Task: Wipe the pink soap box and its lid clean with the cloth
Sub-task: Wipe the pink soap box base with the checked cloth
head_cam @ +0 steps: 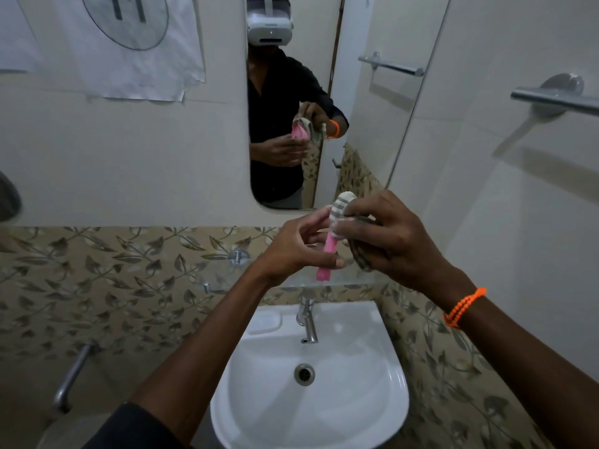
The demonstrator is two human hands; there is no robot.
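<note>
My left hand holds a pink soap box piece on edge above the sink, thumb and fingers curled round it. I cannot tell whether it is the box or the lid. My right hand grips a grey-and-white striped cloth and presses it against the upper end of the pink piece, which the cloth covers. The mirror reflects both hands, the pink piece and the cloth.
A white sink with a chrome tap lies below my hands. A glass shelf runs under them along the leaf-patterned tiles. A towel rail juts from the right wall. A chrome pipe stands lower left.
</note>
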